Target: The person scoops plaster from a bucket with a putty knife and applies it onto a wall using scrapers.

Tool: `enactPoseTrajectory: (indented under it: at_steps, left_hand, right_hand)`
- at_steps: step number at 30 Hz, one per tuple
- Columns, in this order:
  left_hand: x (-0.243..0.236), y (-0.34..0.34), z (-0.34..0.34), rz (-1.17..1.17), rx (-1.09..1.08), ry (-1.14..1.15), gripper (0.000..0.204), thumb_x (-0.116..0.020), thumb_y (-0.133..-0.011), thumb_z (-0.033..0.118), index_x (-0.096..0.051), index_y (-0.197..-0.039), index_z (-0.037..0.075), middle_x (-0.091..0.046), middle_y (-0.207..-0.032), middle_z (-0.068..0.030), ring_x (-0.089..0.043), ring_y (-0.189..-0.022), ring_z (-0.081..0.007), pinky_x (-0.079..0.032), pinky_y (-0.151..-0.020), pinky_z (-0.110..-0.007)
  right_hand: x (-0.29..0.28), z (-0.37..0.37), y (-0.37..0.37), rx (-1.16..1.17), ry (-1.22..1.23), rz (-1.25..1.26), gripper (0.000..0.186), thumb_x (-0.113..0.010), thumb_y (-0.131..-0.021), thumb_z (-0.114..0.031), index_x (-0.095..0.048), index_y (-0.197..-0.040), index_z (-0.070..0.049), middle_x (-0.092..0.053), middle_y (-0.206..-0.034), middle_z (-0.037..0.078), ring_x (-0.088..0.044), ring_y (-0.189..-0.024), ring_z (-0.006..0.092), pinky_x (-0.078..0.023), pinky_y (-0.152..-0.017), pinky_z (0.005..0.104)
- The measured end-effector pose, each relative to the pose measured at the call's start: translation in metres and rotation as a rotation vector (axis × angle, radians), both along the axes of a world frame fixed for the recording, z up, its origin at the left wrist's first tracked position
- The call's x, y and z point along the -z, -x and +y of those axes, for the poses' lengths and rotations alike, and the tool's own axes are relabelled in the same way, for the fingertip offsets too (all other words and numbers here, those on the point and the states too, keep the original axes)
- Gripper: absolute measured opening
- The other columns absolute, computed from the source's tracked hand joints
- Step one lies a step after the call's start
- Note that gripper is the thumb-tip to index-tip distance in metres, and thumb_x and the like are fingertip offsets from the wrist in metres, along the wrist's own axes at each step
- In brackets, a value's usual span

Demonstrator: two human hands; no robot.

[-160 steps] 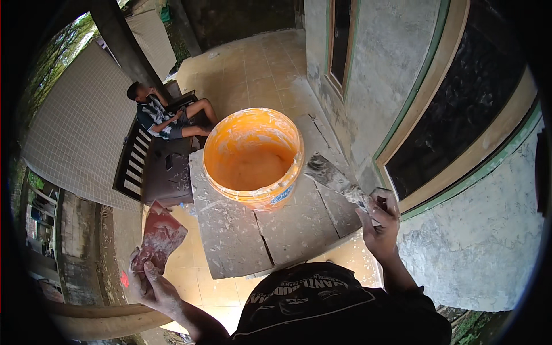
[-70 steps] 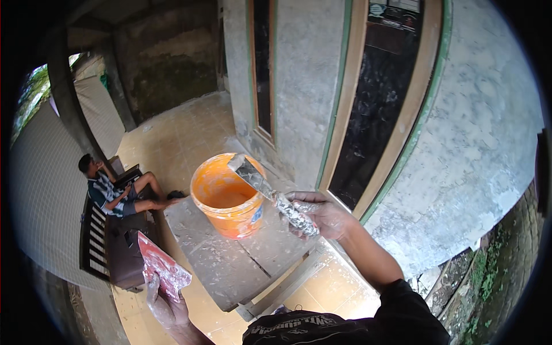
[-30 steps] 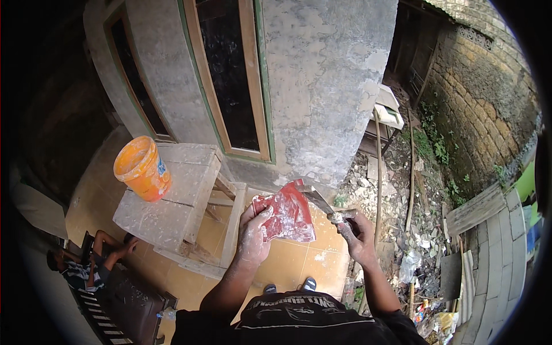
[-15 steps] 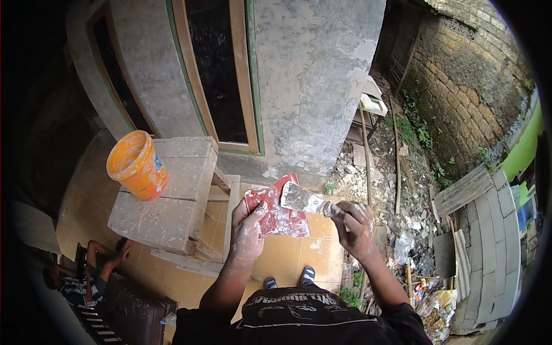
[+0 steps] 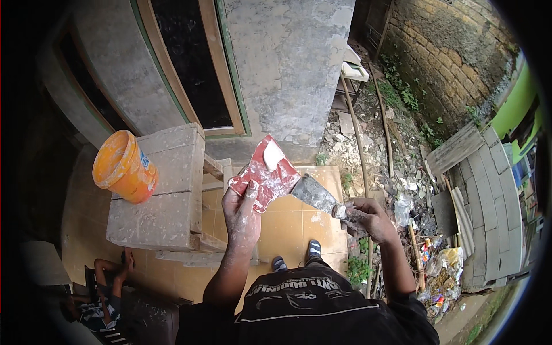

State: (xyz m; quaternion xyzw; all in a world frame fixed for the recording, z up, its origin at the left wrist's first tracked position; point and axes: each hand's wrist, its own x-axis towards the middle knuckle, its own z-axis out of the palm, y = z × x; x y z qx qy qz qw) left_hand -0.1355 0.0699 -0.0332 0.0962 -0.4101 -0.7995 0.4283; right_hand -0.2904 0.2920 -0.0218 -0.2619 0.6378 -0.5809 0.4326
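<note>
My left hand (image 5: 240,217), dusted white, holds a bent red scraper plate (image 5: 263,183) upright at the middle of the view, with a smooth dab of white paste (image 5: 272,154) near its top. My right hand (image 5: 372,220) grips the handle of a metal putty knife (image 5: 313,192), whose smeared blade points up-left, its tip at the lower right corner of the red plate. An orange bucket (image 5: 123,172), streaked with white, stands at the left on a rough wooden platform (image 5: 164,221).
A grey plastered wall (image 5: 287,69) with dark framed windows (image 5: 192,63) rises ahead. At right lie a rubble strip (image 5: 402,184) with poles and litter, a mossy block wall (image 5: 431,57) and grey panels (image 5: 494,213). A person (image 5: 103,299) sits lower left; sandalled feet stand on yellow tiles (image 5: 296,224).
Since half a second ago, the red plate has risen and a white dab now shows near its top. The knife blade has slid right and down off its face. Earlier, the view swung rightward.
</note>
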Motion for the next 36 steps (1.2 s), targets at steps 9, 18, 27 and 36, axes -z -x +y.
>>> enactPoseTrajectory:
  at_steps: [9,18,27,36]
  left_hand:
    - [0.010,-0.007,0.017,-0.427,-0.025,0.964,0.037,-0.053,-0.082,-0.011,-0.061,-0.117,0.001,-0.062,-0.116,-0.0170,-0.060,-0.107,-0.0280,-0.045,-0.096,-0.032]
    - [0.030,-0.032,-0.017,-0.428,-0.132,1.557,0.049,-0.059,-0.065,-0.012,-0.067,-0.108,0.010,-0.059,-0.120,-0.0158,-0.050,-0.119,-0.0357,-0.040,-0.102,-0.045]
    - [0.055,-0.028,-0.013,-0.598,-0.141,0.940,0.033,-0.051,-0.083,-0.012,-0.061,-0.113,-0.002,-0.063,-0.113,-0.0167,-0.062,-0.104,-0.0276,-0.050,-0.088,-0.032]
    - [0.041,0.017,-0.004,-0.252,0.328,-0.163,0.031,-0.048,-0.082,-0.005,-0.052,-0.112,-0.005,-0.061,-0.107,-0.0137,-0.062,-0.096,-0.0197,-0.051,-0.084,-0.033]
  right_hand:
    - [0.005,-0.005,-0.012,0.074,-0.055,-0.106,0.021,-0.052,-0.092,-0.018,-0.061,-0.096,0.001,-0.062,-0.068,0.006,-0.053,-0.048,0.0096,-0.040,-0.041,0.0217]
    - [0.011,-0.003,-0.007,0.019,-0.100,-0.065,0.023,-0.055,-0.089,-0.017,-0.065,-0.093,0.004,-0.063,-0.067,0.007,-0.055,-0.048,0.0105,-0.041,-0.040,0.0222]
    - [0.023,0.005,0.005,0.014,0.129,-0.430,0.021,-0.055,-0.085,-0.013,-0.063,-0.086,0.007,-0.061,-0.068,0.011,-0.052,-0.046,0.0137,-0.039,-0.039,0.0250]
    - [0.053,-0.028,0.021,0.260,0.146,1.126,0.023,-0.067,-0.079,-0.005,-0.067,-0.102,-0.006,-0.063,-0.095,0.010,-0.060,-0.080,0.0269,-0.044,-0.066,0.0341]
